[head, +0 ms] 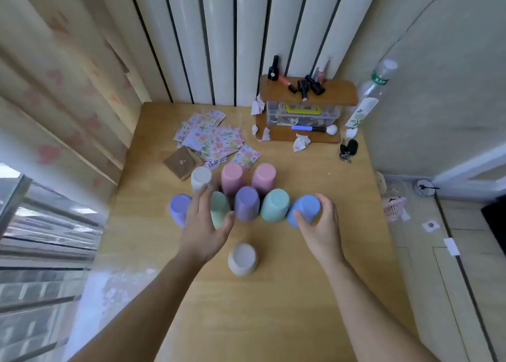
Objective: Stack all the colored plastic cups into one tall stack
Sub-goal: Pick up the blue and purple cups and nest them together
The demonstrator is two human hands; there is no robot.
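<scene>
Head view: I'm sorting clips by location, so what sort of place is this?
Probably a home room, at a wooden table in a corner: nail polish bottles on a small shelf, a makeup brush, keys.

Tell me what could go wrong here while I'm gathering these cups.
The right hand is shut on the blue cup, which touches the teal cup; lifting could tip it. The left hand reaches over the crowded green cup and may knock the purple cups beside it.
</scene>
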